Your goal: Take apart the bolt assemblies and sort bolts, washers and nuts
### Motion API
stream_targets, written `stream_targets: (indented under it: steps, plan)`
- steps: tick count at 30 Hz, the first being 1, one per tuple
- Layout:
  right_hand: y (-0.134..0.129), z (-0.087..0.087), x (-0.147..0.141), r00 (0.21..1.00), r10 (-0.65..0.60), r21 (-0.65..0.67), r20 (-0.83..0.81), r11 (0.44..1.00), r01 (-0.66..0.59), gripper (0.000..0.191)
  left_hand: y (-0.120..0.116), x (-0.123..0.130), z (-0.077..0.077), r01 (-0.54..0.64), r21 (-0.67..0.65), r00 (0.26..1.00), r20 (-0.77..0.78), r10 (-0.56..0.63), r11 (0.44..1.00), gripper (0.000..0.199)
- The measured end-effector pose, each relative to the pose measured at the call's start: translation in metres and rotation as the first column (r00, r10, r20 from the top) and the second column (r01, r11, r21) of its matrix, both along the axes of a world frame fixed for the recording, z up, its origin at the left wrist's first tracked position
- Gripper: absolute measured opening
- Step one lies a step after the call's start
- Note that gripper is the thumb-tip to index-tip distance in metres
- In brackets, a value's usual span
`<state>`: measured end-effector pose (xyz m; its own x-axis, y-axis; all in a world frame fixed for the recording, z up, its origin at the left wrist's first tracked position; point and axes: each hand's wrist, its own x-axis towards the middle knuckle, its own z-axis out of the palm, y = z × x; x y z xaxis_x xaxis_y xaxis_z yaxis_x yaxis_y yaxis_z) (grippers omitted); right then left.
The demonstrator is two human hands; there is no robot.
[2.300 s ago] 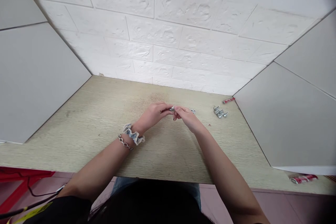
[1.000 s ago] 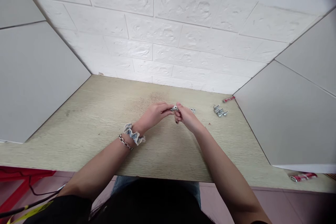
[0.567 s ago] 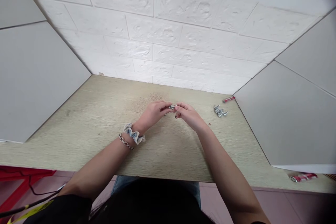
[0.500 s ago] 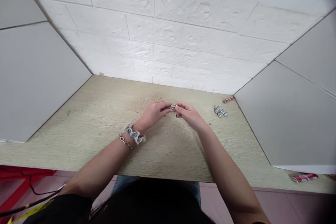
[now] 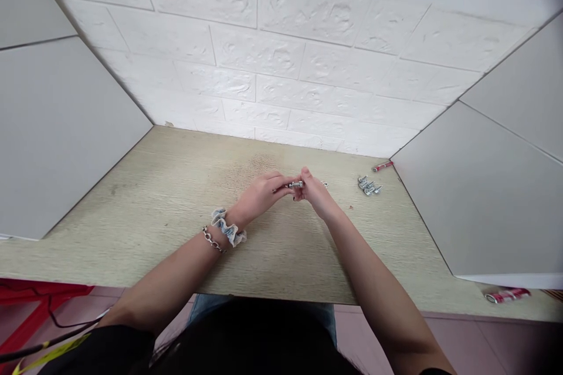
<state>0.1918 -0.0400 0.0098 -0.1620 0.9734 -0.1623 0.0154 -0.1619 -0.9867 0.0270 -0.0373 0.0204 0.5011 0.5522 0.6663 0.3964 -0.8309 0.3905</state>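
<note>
Holding, as I watch from afar, a small bolt (image 5: 296, 185) in a narrow pinch between left hand (image 5: 259, 194) and right hand (image 5: 317, 196), over the surface (image 5: 132, 234); the next move calls for a steady grip. Loose bolts (image 5: 369, 187) lie rightward. The pinch hides how the bolt meets a thin rod (image 5: 280, 190).

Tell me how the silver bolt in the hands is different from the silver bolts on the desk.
The silver bolt is pinched between the left hand and right hand, while the silver bolts lie untouched on the wooden desk. The held bolt is alone; the desk bolts sit side by side in a small cluster. A thin dark rod runs from the held bolt; the desk bolts show none. Both are shiny silver metal.
</note>
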Motion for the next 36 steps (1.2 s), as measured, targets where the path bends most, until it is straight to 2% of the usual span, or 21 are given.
stream_targets:
  steps: [3,8,12,18,23,27,30,33,36]
  plan:
    - [-0.001,0.001,-0.001,0.996,0.037,-0.006,0.083,0.999,-0.036,0.059,0.001,0.000,-0.001,0.009,0.033,1.000,0.002,-0.009,0.999,0.023]
    - [-0.005,0.008,0.001,0.994,0.104,0.027,0.029,0.994,-0.104,0.052,0.003,-0.001,-0.004,-0.015,0.005,0.999,0.028,0.015,1.000,0.023]
    - [-0.007,0.016,0.005,0.992,0.121,0.089,0.036,0.988,-0.124,0.038,0.003,-0.002,-0.002,-0.044,-0.006,0.998,0.046,0.044,0.999,0.022]
    - [-0.010,0.025,0.011,0.991,0.088,0.207,0.099,0.972,-0.107,0.027,0.004,-0.002,-0.003,-0.078,-0.039,0.993,0.092,0.081,0.996,0.022]
    - [-0.011,0.025,0.011,0.997,0.069,0.209,0.036,0.975,-0.075,0.027,0.004,-0.002,-0.003,-0.072,-0.090,0.992,0.096,0.081,0.993,0.022]
    - [-0.012,0.025,0.010,0.998,0.047,0.223,0.048,0.973,-0.057,0.026,0.002,-0.001,-0.001,-0.054,-0.188,0.990,0.118,0.077,0.981,0.022]
    - [-0.012,0.025,0.011,0.997,0.034,0.234,0.076,0.971,-0.051,0.027,0.001,0.000,0.003,-0.026,-0.333,0.987,0.142,0.077,0.943,0.022]
    - [-0.011,0.024,0.011,0.995,0.031,0.250,0.096,0.967,-0.055,0.025,0.000,0.000,0.006,0.016,-0.492,0.980,0.182,0.086,0.870,0.026]
    - [-0.012,0.023,0.010,0.994,0.023,0.267,0.104,0.962,-0.050,0.021,-0.001,0.001,0.007,0.086,-0.593,0.967,0.244,0.077,0.801,0.030]
